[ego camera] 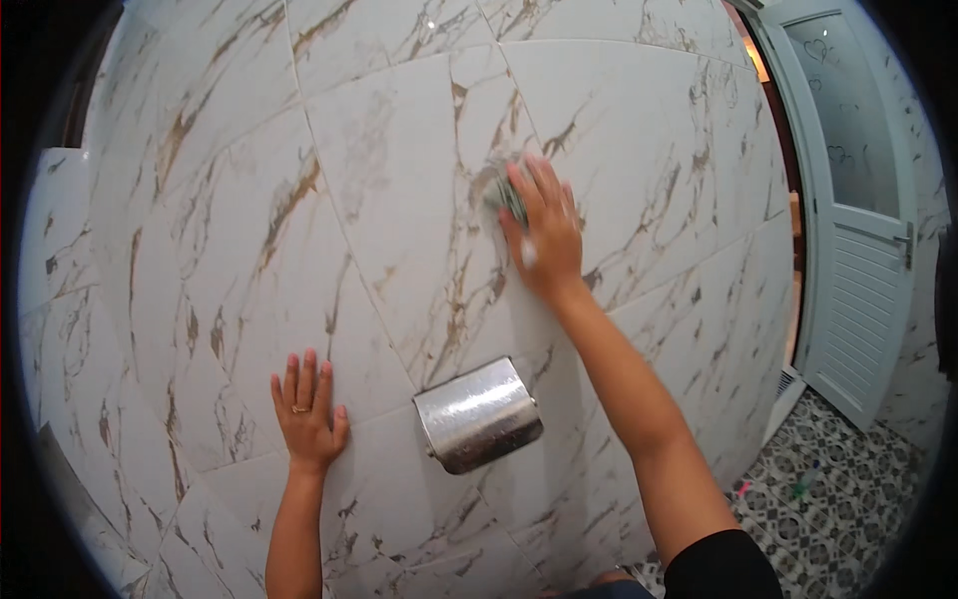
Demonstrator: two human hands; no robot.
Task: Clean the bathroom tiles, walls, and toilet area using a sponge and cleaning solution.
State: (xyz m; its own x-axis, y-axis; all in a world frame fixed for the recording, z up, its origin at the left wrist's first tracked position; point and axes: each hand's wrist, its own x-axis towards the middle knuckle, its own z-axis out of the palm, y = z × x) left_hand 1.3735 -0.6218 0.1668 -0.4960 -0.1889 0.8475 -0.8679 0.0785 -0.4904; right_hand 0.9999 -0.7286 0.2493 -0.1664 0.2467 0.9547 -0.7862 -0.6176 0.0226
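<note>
My right hand point(550, 232) presses a grey-green scrubbing pad point(506, 198) against the marble-patterned wall tiles point(404, 247). A blurred grey wet patch shows on the tile around the pad, and a spot of white foam sits near the base of my thumb. Lower down on the left, my left hand point(307, 423) lies flat on the tiles with its fingers spread, holding nothing; a ring is on one finger. Between my two arms, a shiny metal toilet paper holder point(479, 415) is fixed to the wall. Its cover is down, so its inside is hidden.
A pale door point(861, 292) with a frosted glass panel stands open at the right. Below it is a floor of patterned tiles point(838, 487), where a small pink item point(743, 489) and a green item point(805, 479) lie. A tiled ledge point(63, 157) juts at the far left.
</note>
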